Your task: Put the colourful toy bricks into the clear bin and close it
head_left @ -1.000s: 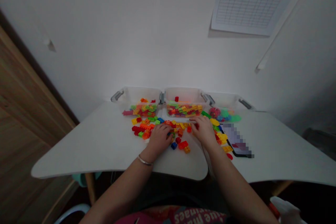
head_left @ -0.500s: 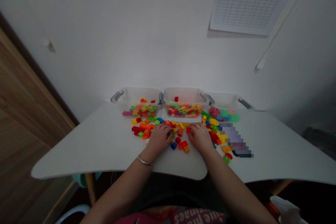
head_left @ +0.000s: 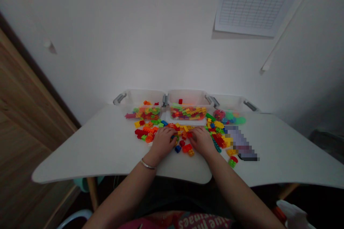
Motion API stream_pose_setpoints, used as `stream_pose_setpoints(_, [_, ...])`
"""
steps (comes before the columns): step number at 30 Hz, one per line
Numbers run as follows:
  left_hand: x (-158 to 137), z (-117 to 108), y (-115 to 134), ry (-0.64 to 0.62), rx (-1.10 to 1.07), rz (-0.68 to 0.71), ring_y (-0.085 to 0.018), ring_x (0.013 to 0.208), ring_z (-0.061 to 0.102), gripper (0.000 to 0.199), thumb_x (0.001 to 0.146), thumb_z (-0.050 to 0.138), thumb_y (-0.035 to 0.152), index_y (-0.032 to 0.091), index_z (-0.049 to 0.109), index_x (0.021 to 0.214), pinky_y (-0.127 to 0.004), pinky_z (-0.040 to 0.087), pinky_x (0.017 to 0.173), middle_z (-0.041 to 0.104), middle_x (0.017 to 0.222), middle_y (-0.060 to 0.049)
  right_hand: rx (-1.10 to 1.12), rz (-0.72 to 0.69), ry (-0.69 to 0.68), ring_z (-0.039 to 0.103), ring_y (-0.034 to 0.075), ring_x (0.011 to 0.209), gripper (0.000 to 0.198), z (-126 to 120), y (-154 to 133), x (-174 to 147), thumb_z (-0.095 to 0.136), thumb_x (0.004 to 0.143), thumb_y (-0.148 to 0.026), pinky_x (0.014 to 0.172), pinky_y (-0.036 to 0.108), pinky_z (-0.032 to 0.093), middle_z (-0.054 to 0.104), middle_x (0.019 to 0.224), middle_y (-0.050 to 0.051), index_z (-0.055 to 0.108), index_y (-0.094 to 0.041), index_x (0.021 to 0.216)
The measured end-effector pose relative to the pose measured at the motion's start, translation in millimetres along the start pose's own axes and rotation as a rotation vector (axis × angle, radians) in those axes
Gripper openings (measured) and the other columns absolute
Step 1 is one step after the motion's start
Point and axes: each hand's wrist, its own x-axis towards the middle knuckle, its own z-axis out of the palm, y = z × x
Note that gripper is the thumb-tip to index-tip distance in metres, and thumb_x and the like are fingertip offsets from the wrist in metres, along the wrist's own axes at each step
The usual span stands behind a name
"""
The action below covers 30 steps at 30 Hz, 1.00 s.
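The work looks to be midway: a good share of the bricks (head_left: 148, 129) lies loose on the counter (head_left: 80, 150), spread in a rough band in front of three clear boxes. The left box (head_left: 142, 95) and the middle box (head_left: 188, 94) each hold a low heap of mixed colours, well below the rim; the right box (head_left: 230, 100) shows rounder pieces in red, green and blue.

The person's right hand (head_left: 202, 142) has its fingers narrow, closed on a small red brick (head_left: 189, 135) over the counter — that one is in hand and not yet placed. The left hand (head_left: 162, 143) rests among the bricks with its fingers curled over a green and yellow piece (head_left: 175, 139); whether it grips that piece or only covers it, one cannot tell.

Between the two hands, a blue brick (head_left: 177, 149) and an orange brick (head_left: 187, 148) lie on the counter near the person. To the right, a red and green piece (head_left: 232, 162) sits apart, near the phone (head_left: 243, 143); its parts look joined, though they may only touch. No large finished build shows — most loose pieces appear single or in short groups, so much seems left unhandled.
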Motion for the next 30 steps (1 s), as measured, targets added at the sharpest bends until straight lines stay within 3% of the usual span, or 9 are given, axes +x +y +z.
stream_pose_setpoints(6, [0,0,0,-0.006,-0.010,-0.006,-0.027,0.117,0.058,0.026,0.088,0.059,0.021,0.019,0.069,0.111,-0.048,0.041,0.107,0.070,0.119,-0.009,0.077,0.026,0.123,0.061,0.025,0.099,0.018,3,2,-1,0.059,0.085,-0.019,0.091,0.037,0.049,0.071,0.100,0.009,0.067,-0.019,0.100])
stream_pose_setpoints(11, [-1,1,-1,0.007,-0.010,0.001,-0.026,0.116,0.058,0.024,0.088,0.059,0.021,0.021,0.070,0.110,-0.046,0.042,0.106,0.070,0.116,-0.008,0.137,0.077,0.339,0.059,0.026,0.101,0.016,-2,5,6,0.055,0.086,-0.023,0.094,0.041,0.046,0.069,0.103,0.010,0.063,-0.020,0.099])
stream_pose_setpoints(15, [-2,2,-3,0.019,-0.013,0.007,-0.026,0.115,0.058,0.024,0.088,0.060,0.022,0.020,0.069,0.110,-0.045,0.042,0.105,0.070,0.117,-0.008,0.165,0.137,0.519,0.058,0.025,0.098,0.016,-18,9,25,0.054,0.086,-0.029,0.092,0.041,0.045,0.067,0.100,0.011,0.062,-0.020,0.097])
stream_pose_setpoints(21, [-3,4,-6,0.007,-0.017,0.008,-0.026,0.115,0.057,0.024,0.089,0.059,0.023,0.019,0.069,0.111,-0.045,0.042,0.105,0.069,0.117,-0.008,0.362,0.261,0.676,0.057,0.022,0.087,0.029,-41,15,64,0.055,0.085,-0.037,0.081,0.037,0.047,0.065,0.099,0.010,0.060,-0.017,0.105])
stream_pose_setpoints(26, [-4,3,-6,0.013,-0.028,-0.006,-0.026,0.117,0.057,0.024,0.089,0.059,0.023,0.020,0.069,0.110,-0.045,0.041,0.106,0.070,0.118,-0.007,0.276,0.228,0.665,0.058,0.024,0.094,0.018,-47,20,90,0.055,0.085,-0.034,0.090,0.039,0.044,0.069,0.096,0.009,0.065,-0.020,0.089])
stream_pose_setpoints(30, [-4,3,-7,0.013,-0.028,-0.005,-0.026,0.117,0.058,0.025,0.089,0.059,0.023,0.020,0.069,0.111,-0.045,0.042,0.105,0.069,0.118,-0.007,0.137,0.245,0.556,0.059,0.025,0.099,0.018,-42,22,99,0.056,0.086,-0.031,0.095,0.040,0.041,0.072,0.099,0.009,0.069,-0.020,0.087])
